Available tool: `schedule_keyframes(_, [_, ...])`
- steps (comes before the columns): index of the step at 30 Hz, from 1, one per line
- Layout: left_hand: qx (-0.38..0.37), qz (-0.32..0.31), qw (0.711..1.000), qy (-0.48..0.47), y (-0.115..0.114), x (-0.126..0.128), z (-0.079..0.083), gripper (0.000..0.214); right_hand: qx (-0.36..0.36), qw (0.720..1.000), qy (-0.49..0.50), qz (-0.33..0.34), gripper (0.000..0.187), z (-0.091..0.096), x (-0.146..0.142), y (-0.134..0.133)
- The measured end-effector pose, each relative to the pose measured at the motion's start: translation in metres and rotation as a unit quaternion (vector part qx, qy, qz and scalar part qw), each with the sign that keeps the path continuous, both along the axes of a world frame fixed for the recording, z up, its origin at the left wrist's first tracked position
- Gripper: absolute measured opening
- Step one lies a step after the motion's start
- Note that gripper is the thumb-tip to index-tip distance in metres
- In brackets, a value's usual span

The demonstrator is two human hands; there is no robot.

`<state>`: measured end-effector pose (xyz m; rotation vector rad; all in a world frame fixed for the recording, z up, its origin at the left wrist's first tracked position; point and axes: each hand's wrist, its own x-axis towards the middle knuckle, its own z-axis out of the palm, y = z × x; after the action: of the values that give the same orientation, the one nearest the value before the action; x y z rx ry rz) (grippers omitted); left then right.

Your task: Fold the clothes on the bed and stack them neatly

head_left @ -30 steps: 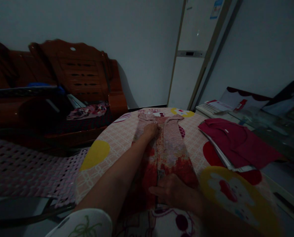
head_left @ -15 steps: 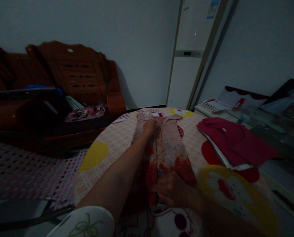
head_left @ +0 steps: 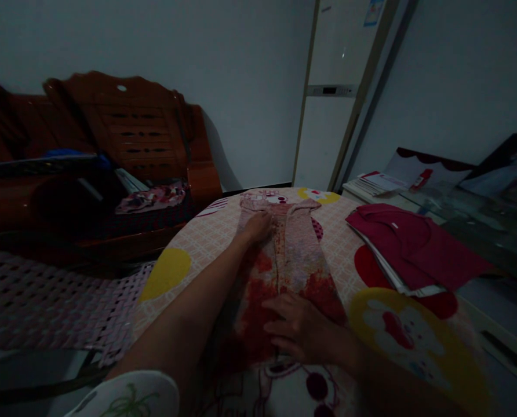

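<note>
Head view: your right hand [head_left: 299, 325], curled before, now spreads loosely over the garment [head_left: 304, 249]; your left hand [head_left: 258, 227] presses there, grip unclear.

You have a long mottled pinkish-grey and rust-red cloth garment [head_left: 304, 246], matt, soft-looking. Your round patterned pink tablecloth [head_left: 208, 231]: matt. Folded crimson shirt [head_left: 441, 249]: matt cloth. Carved red-brown wooden bench [head_left: 148, 124]: glossy. Pink woven-strap chair [head_left: 67, 307]: plastic-looking. Tall white unit [head_left: 326, 139]: smooth, faintly shiny.
</note>
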<state>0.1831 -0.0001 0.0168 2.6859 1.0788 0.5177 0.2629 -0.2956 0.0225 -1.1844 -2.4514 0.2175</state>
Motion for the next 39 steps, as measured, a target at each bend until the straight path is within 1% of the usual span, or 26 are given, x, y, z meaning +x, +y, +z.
schedule_keyframes(3, [-0.002, -0.035, 0.998, 0.058, -0.005, -0.013, -0.007, 0.046, -0.035, 0.999, -0.007, 0.015, 0.022, -0.005, 0.002, 0.003])
schedule_keyframes(5, [0.003, -0.056, 0.996, 0.070, -0.011, -0.018, -0.005, 0.052, -0.033, 0.999, 0.016, 0.008, 0.022, -0.007, 0.004, 0.004])
schedule_keyframes(7, [0.004, -0.078, 0.996, 0.054, -0.020, -0.023, 0.005, 0.057, -0.017, 0.998, 0.053, -0.011, 0.021, -0.008, 0.008, 0.006])
schedule_keyframes(8, [-0.001, -0.086, 0.995, 0.047, -0.026, -0.025, 0.012, 0.054, -0.011, 0.997, 0.071, -0.026, 0.020, -0.008, 0.012, 0.006])
schedule_keyframes(11, [-0.047, -0.118, 0.991, 0.048, -0.054, -0.035, 0.035, 0.031, -0.006, 0.992, 0.107, -0.069, 0.019, -0.003, 0.027, 0.009])
schedule_keyframes(14, [-0.086, -0.194, 0.975, 0.070, -0.087, -0.049, 0.049, 0.020, -0.015, 0.987, 0.124, -0.106, 0.016, 0.006, 0.044, 0.011])
schedule_keyframes(16, [-0.116, -0.234, 0.962, 0.075, -0.108, -0.059, 0.053, 0.015, -0.055, 0.984, 0.112, -0.126, 0.013, 0.014, 0.052, 0.009])
schedule_keyframes(17, [-0.140, -0.255, 0.953, 0.080, -0.118, -0.065, 0.054, 0.014, -0.093, 0.983, 0.097, -0.128, 0.011, 0.019, 0.054, 0.008])
schedule_keyframes(19, [-0.186, -0.297, 0.931, 0.099, -0.137, -0.074, 0.056, 0.009, -0.184, 0.974, 0.053, -0.121, 0.007, 0.026, 0.056, 0.002])
schedule_keyframes(20, [-0.201, -0.312, 0.921, 0.117, -0.147, -0.078, 0.057, 0.006, -0.217, 0.969, 0.026, -0.111, 0.007, 0.029, 0.055, -0.002])
schedule_keyframes(21, [-0.207, -0.323, 0.913, 0.141, -0.156, -0.081, 0.059, 0.004, -0.234, 0.967, 0.000, -0.100, 0.010, 0.030, 0.054, -0.006])
schedule_keyframes(23, [-0.200, -0.333, 0.901, 0.194, -0.174, -0.087, 0.062, 0.013, -0.226, 0.970, -0.043, -0.078, 0.023, 0.030, 0.050, -0.015])
schedule_keyframes(25, [-0.169, -0.329, 0.899, 0.235, -0.192, -0.091, 0.064, 0.026, -0.199, 0.975, -0.075, -0.064, 0.033, 0.028, 0.045, -0.023])
schedule_keyframes(26, [-0.149, -0.326, 0.901, 0.246, -0.199, -0.093, 0.064, 0.032, -0.190, 0.976, -0.087, -0.065, 0.033, 0.026, 0.041, -0.027])
schedule_keyframes(28, [-0.106, -0.323, 0.907, 0.249, -0.213, -0.097, 0.061, 0.039, -0.180, 0.975, -0.109, -0.073, 0.028, 0.023, 0.034, -0.034])
schedule_keyframes(29, [-0.086, -0.323, 0.910, 0.246, -0.219, -0.099, 0.059, 0.039, -0.174, 0.975, -0.119, -0.076, 0.027, 0.022, 0.030, -0.036])
schedule_keyframes(31, [-0.043, -0.323, 0.915, 0.239, -0.229, -0.102, 0.054, 0.037, -0.155, 0.975, -0.136, -0.076, 0.030, 0.019, 0.024, -0.039])
schedule_keyframes(33, [-0.002, -0.321, 0.917, 0.238, -0.235, -0.104, 0.050, 0.034, -0.131, 0.978, -0.147, -0.074, 0.036, 0.016, 0.022, -0.040])
schedule_keyframes(35, [0.014, -0.317, 0.918, 0.239, -0.236, -0.104, 0.048, 0.030, -0.116, 0.980, -0.141, -0.073, 0.038, 0.013, 0.024, -0.039])
schedule_keyframes(37, [0.003, -0.311, 0.921, 0.235, -0.231, -0.105, 0.050, 0.025, -0.102, 0.986, -0.113, -0.066, 0.037, 0.009, 0.031, -0.037])
schedule_keyframes(39, [-0.026, -0.310, 0.922, 0.229, -0.222, -0.106, 0.055, 0.021, -0.086, 0.991, -0.079, -0.060, 0.034, 0.006, 0.040, -0.034])
